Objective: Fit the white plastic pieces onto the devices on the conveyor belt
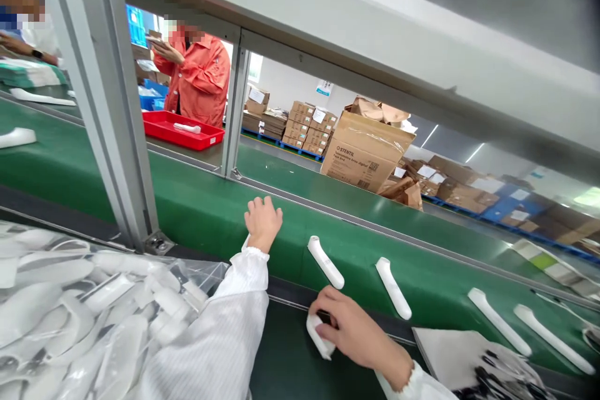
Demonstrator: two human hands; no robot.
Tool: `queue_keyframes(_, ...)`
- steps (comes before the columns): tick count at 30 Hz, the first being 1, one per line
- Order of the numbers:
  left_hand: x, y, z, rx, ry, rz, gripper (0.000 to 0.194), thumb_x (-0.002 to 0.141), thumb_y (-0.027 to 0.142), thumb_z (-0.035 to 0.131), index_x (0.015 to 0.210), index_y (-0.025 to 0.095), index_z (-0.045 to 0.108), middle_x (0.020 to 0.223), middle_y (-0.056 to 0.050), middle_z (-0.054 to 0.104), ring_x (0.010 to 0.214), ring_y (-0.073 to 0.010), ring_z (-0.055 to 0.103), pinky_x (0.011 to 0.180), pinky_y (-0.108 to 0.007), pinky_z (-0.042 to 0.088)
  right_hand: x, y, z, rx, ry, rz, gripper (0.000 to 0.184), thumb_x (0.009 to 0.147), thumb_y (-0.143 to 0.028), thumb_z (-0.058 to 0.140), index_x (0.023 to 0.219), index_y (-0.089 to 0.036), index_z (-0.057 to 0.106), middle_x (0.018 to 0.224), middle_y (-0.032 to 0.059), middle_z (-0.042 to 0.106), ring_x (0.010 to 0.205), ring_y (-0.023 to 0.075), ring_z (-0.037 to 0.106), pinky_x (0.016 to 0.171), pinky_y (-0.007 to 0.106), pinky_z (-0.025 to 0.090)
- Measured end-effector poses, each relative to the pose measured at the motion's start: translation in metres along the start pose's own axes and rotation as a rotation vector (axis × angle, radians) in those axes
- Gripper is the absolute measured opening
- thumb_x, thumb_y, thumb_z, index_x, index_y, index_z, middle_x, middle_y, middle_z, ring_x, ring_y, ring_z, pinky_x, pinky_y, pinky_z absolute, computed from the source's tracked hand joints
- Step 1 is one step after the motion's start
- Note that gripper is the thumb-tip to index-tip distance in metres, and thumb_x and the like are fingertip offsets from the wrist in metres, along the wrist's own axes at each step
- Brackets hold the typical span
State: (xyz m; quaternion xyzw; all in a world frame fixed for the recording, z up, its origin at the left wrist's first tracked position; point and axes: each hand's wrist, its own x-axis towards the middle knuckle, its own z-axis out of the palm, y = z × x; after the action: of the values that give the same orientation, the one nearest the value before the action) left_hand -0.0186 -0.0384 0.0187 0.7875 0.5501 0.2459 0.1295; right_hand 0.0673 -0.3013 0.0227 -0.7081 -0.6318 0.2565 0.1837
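My left hand (263, 222) reaches out over the green conveyor belt (201, 200), back of the hand up. Its fingers point away from me, slightly bent and apart, and no object shows in them. Closer to me, my right hand (349, 328) pinches a white plastic casing (319, 339) between thumb and fingers, above the dark green work surface (281, 350). Part of that casing is hidden by the fingers. Just beyond it on the belt lie long white casings, one here (327, 262) and another here (394, 289), with more farther right (499, 322).
At left, a clear plastic bag (94, 300) holds many white casing parts. Metal posts (110, 94) and an overhead beam (375, 31) frame the line. A white pouch (450, 350) lies beside dark-tipped cables (501, 375). Beyond stand a red tray (182, 134), a carton (365, 150) and co-workers.
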Motion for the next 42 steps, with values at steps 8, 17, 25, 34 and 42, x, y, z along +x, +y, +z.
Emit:
queue_keyframes(8,0.004,-0.018,0.018,-0.043,-0.314,-0.055,0.026,0.089,0.023,0.046,0.113,0.022,0.056,0.118,-0.012,0.06,0.099,-0.0273,0.065,0.076,-0.035,0.048,0.03,-0.008,-0.005,-0.015,-0.144,-0.007,0.046,0.08,-0.013,0.058,0.122,-0.029,0.064,0.088,-0.001,0.059,0.071,0.0131,0.054,0.066,0.023,0.042)
queue_keyframes(17,0.007,-0.013,0.028,-0.087,-0.351,-0.032,0.026,0.087,0.032,0.05,0.108,0.019,0.057,0.119,-0.015,0.059,0.099,-0.0292,0.066,0.077,-0.036,0.05,0.052,0.005,0.0,0.295,-0.029,-0.056,0.025,0.085,-0.016,0.047,0.1,-0.022,0.066,0.092,0.0007,0.067,0.064,0.0124,0.061,0.054,0.022,0.045)
queue_keyframes(25,0.005,-0.008,0.041,-0.09,-0.324,-0.038,0.029,0.085,0.035,0.054,0.108,0.017,0.058,0.116,-0.015,0.06,0.101,-0.0298,0.065,0.081,-0.036,0.05,0.11,0.024,0.016,0.047,0.531,-0.157,0.041,0.09,-0.017,0.04,0.123,-0.021,0.064,0.129,0.0107,0.061,0.115,0.0233,0.06,0.101,0.041,0.048)
queue_keyframes(34,-0.001,0.005,0.053,-0.082,-0.307,-0.002,0.033,0.085,0.037,0.054,0.108,0.014,0.059,0.116,-0.017,0.061,0.099,-0.0314,0.066,0.08,-0.038,0.051,0.093,0.035,0.03,-0.232,0.335,-0.133,0.047,0.092,-0.016,0.054,0.139,-0.025,0.054,0.127,0.0086,0.066,0.127,0.0273,0.054,0.106,0.043,0.045)
queue_keyframes(42,-0.008,0.015,0.045,-0.216,-0.217,0.055,0.021,0.081,0.036,0.057,0.089,0.018,0.065,0.102,-0.012,0.068,0.093,-0.0283,0.067,0.077,-0.035,0.05,0.091,0.033,0.019,-0.145,0.318,0.0,0.052,0.092,-0.021,0.057,0.142,-0.03,0.05,0.132,0.0086,0.064,0.134,0.0348,0.046,0.11,0.06,0.032)
